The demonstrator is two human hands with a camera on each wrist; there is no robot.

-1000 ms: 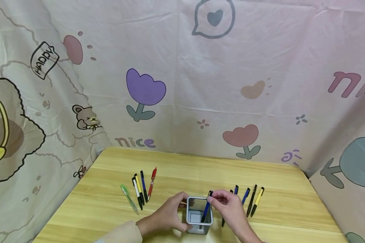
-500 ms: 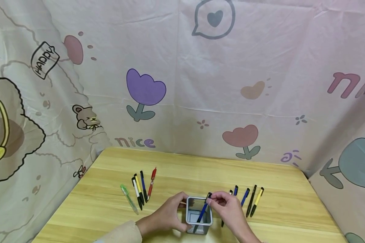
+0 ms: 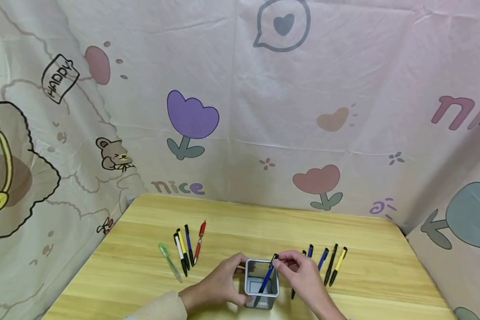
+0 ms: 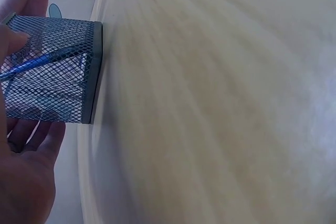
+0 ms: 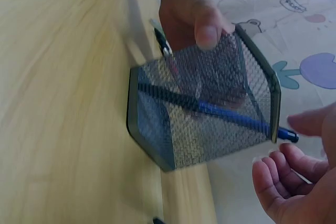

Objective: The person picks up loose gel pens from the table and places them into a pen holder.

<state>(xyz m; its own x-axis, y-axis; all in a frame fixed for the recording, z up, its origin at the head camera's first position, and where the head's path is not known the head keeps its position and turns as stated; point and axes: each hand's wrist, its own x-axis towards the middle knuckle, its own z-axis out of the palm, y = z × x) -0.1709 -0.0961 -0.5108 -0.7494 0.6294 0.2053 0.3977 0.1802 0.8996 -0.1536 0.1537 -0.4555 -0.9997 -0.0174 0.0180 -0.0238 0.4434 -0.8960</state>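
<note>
A silver wire-mesh pen holder (image 3: 266, 303) stands upright near the table's front edge. My left hand (image 3: 222, 282) grips it from the left, thumb and fingers on different sides. A blue pen with black ends (image 3: 268, 276) leans inside, its clip end at the back right rim and its lower end down in the holder. My right hand (image 3: 302, 274) has thumb and fingertips around that upper end, pinching it lightly. Through the mesh, the left wrist view shows the blue pen (image 4: 32, 65) slanting; the right wrist view shows its length inside the holder (image 5: 210, 142).
On the wooden table (image 3: 240, 226), several pens lie to the left: a green one (image 3: 170, 262), a white, a yellow, a blue and a red one (image 3: 200, 242). More lie at right, including a yellow pen (image 3: 338, 266), partly behind my right hand. Printed cloth (image 3: 240, 111) hangs behind.
The blue pen's lower end has swung left inside the holder, so the pen leans more. Both hands and the holder stay almost where they were.
</note>
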